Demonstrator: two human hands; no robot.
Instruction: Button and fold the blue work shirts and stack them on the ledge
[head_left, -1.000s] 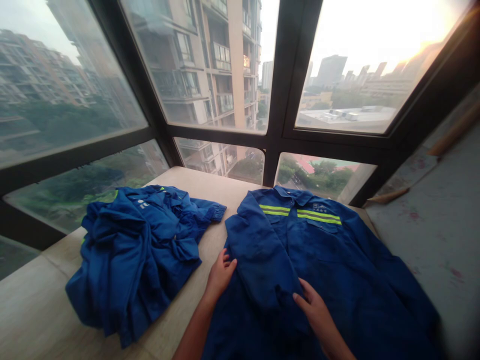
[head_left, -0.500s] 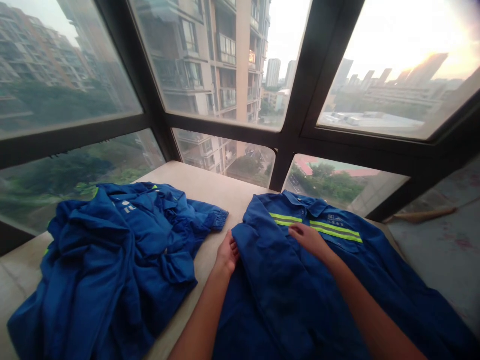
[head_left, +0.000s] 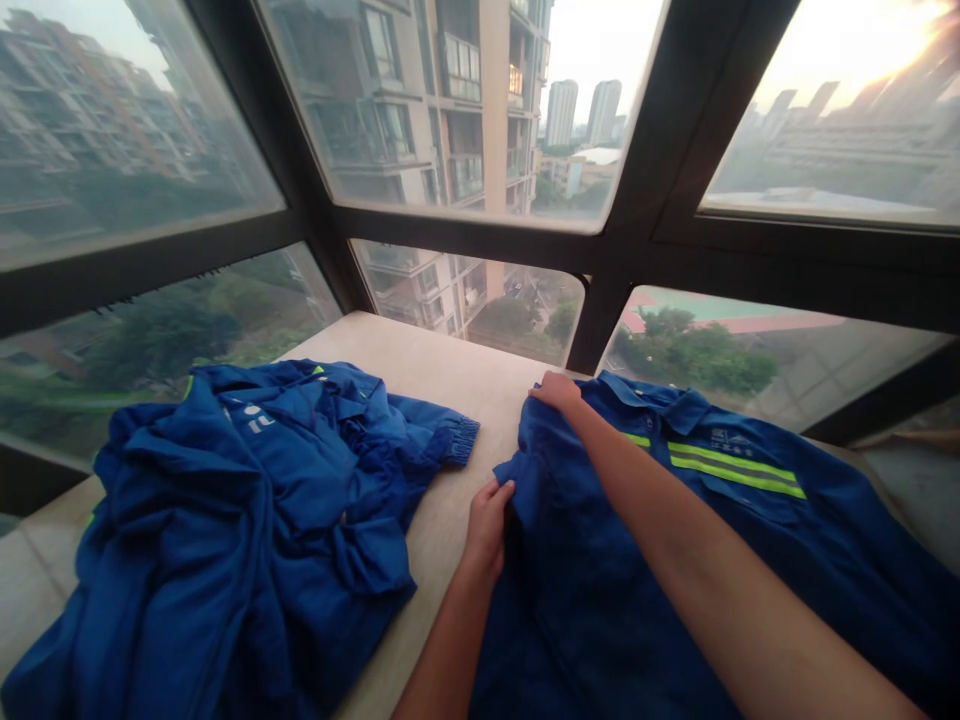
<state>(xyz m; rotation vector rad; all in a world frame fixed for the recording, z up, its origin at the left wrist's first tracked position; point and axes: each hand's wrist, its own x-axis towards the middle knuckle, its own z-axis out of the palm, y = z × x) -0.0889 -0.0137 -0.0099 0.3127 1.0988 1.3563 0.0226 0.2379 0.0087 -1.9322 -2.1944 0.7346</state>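
A blue work jacket (head_left: 637, 590) with yellow-green and grey stripes lies front up on the right, its collar toward the window. My left hand (head_left: 489, 525) pinches a fold of its left-side sleeve, thumb on top. At that shoulder, farther back, my right hand (head_left: 556, 390) is closed over the cloth, and its forearm crosses the jacket's front and hides part of the stripe. A second blue jacket (head_left: 195, 530), crumpled with white print showing, lies to the left, apart from both hands.
Both garments rest on a pale stone sill (head_left: 442, 365). Dark window frames (head_left: 465, 235) rise close behind and at the left. Buildings and trees show through the glass. A light-coloured surface (head_left: 892, 480) borders the right side.
My right hand has moved from the chest stripe to the far shoulder and taken hold there. My left hand now pinches up the sleeve's edge. The view has turned slightly.
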